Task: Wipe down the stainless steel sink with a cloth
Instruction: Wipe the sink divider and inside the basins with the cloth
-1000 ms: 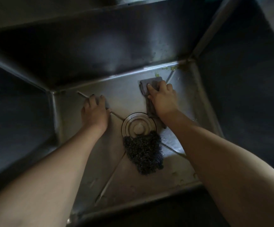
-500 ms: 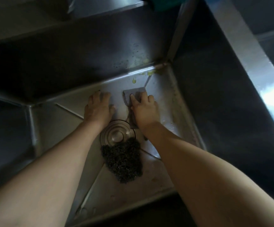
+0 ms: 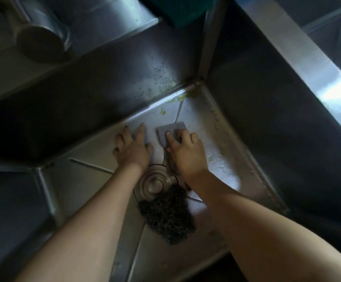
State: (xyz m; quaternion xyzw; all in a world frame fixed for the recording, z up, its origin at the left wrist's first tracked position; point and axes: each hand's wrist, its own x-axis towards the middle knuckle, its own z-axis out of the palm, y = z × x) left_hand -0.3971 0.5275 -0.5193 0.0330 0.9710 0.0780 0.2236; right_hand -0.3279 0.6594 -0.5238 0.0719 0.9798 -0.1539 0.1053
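I look down into a deep stainless steel sink (image 3: 222,127). A grey cloth (image 3: 170,130) lies flat on the sink floor near the far right corner. My right hand (image 3: 185,149) presses on it with the fingers laid over its near part. My left hand (image 3: 131,148) rests flat on the bare floor just left of the cloth, fingers spread. Both hands are just beyond the round drain (image 3: 153,184). Green-yellow residue (image 3: 180,98) sits in the far right corner, and dark specks dot the back wall above it.
A dark scouring pad (image 3: 166,214) lies on the floor, overlapping the near side of the drain. A metal tap spout (image 3: 41,40) hangs over the back ledge at upper left. A teal object (image 3: 177,9) sits on the back rim. The right rim (image 3: 300,58) is bright.
My left hand has moved right and now lies close beside my right hand. The view has tilted up, bringing the tap and back ledge into sight. The cloth stays under my right hand.
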